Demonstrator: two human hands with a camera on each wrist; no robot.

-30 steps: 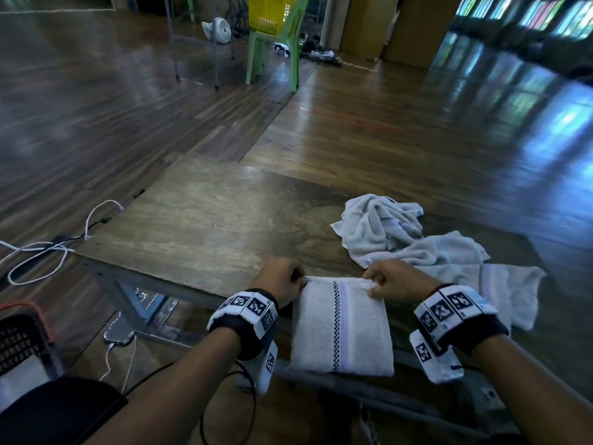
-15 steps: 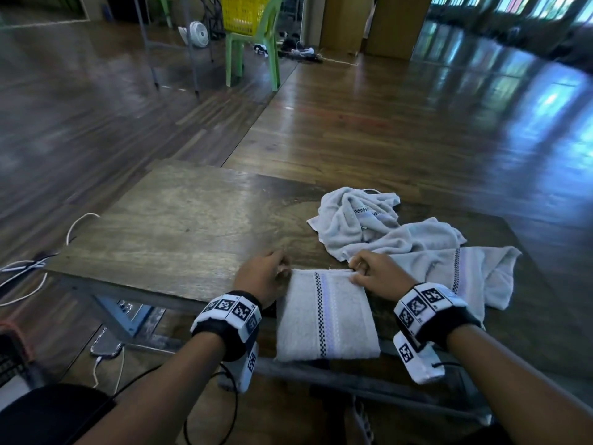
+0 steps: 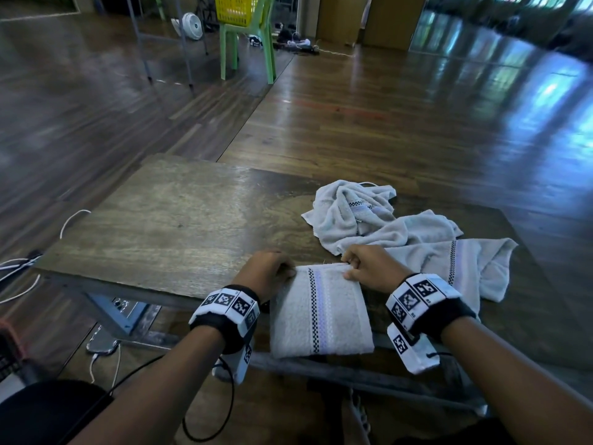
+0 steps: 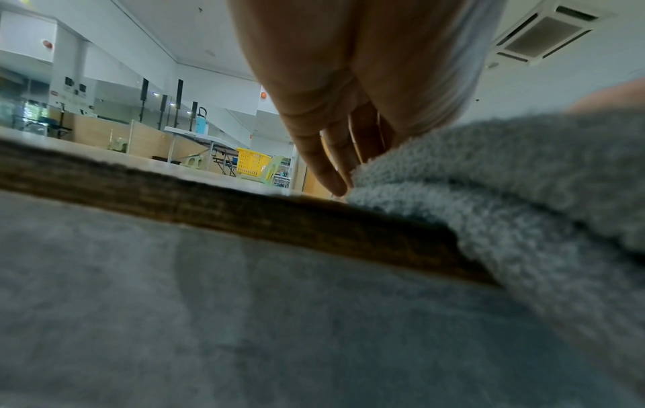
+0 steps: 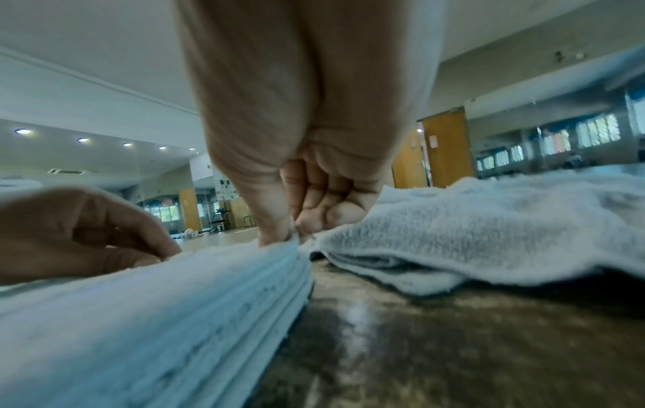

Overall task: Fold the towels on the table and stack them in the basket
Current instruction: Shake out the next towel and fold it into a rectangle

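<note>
A folded pale towel (image 3: 321,313) with a checked stripe lies at the table's near edge, its near part hanging over it. My left hand (image 3: 269,271) grips its far left corner with curled fingers (image 4: 335,182). My right hand (image 3: 369,268) pinches the far right corner between thumb and fingers (image 5: 289,234). The towel's stacked layers (image 5: 139,317) show in the right wrist view, with the left hand (image 5: 80,229) beyond them. Loose crumpled towels (image 3: 401,229) lie on the table behind and right of my right hand. A dark basket (image 3: 8,342) barely shows at the lower left.
The wooden table (image 3: 167,226) is bare on its left half. White cables (image 3: 19,271) lie on the floor to the left. Far back, a yellow basket (image 3: 236,8) sits on a green chair (image 3: 247,49). A phone (image 3: 101,343) lies under the table.
Both hands stay on the towel's far corners. The head view has swung, so the table sits further left and the dark basket has nearly left the frame.
</note>
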